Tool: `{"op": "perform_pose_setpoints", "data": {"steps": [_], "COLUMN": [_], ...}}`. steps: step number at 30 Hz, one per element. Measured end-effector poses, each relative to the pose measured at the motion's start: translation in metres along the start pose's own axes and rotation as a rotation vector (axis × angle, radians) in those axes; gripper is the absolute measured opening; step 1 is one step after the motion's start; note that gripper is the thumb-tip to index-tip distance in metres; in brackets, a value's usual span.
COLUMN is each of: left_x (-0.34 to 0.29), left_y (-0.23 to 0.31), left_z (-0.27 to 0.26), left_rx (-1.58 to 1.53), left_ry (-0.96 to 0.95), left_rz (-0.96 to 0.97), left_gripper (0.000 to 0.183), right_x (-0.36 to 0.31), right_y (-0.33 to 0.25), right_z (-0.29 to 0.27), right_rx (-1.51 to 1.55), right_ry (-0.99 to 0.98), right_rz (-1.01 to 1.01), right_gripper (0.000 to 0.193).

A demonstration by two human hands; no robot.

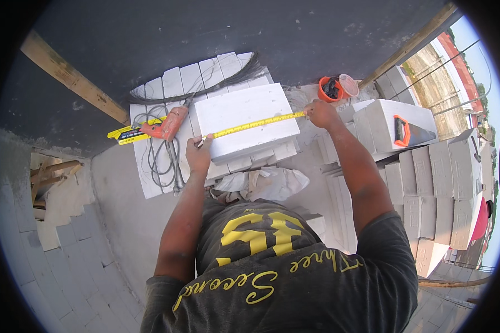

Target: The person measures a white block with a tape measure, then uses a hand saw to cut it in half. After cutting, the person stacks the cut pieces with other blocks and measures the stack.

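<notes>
A yellow measuring tape (258, 126) is stretched across the top of a white block (241, 105), running along its near side. At the tape's left end is my left hand (199, 154), its fingers closed on that end by the block's left edge. A small thin item shows at those fingertips, too small to name. My right hand (322, 114) is closed round the other end of the tape, just past the block's right edge; the tape's case is hidden in it. Left of the block lies a red power drill (169, 125) with its grey cord (160, 161) coiled beside it.
Several white blocks (191, 77) lie under the measured one, with a bundle of dark wire (228, 77) across them. A yellow-and-black package (129, 135) lies beyond the drill. At right are an orange bucket (323, 91), an orange-handled handsaw (405, 133) and stacked blocks (422, 172). Wooden props (75, 75) lean nearby.
</notes>
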State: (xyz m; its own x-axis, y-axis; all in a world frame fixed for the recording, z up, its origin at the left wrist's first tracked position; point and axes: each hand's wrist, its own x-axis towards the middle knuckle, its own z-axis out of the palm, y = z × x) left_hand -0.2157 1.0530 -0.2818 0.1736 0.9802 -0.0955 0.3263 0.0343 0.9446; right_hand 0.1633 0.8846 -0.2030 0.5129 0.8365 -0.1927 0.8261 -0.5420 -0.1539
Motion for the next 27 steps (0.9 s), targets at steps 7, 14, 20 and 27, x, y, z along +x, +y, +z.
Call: {"op": "perform_pose_setpoints", "data": {"steps": [7,14,20,27], "left_x": [0.000,0.008,0.016,-0.051], "left_y": [-0.007,0.004,0.004,0.117], "left_z": [-0.006,-0.012,-0.023,-0.037], "left_rx": [-0.045,0.040,-0.250,-0.501], "left_ry": [-0.030,-0.030,-0.153,-0.604], "left_rz": [0.029,-0.011,0.078,0.157], "left_gripper": [0.036,0.033,0.025,0.062], "right_x": [-0.003,0.005,-0.045,-0.152], "right_y": [-0.005,-0.013,-0.027,-0.047], "right_z": [0.005,0.005,-0.021,-0.003], "right_rx": [-0.001,-0.156,-0.154,0.826], "right_ry": [0.016,0.065,0.122,0.123], "right_rz": [0.015,-0.033,0.003,0.194], "right_gripper": [0.017,0.019,0.019,0.022]}}
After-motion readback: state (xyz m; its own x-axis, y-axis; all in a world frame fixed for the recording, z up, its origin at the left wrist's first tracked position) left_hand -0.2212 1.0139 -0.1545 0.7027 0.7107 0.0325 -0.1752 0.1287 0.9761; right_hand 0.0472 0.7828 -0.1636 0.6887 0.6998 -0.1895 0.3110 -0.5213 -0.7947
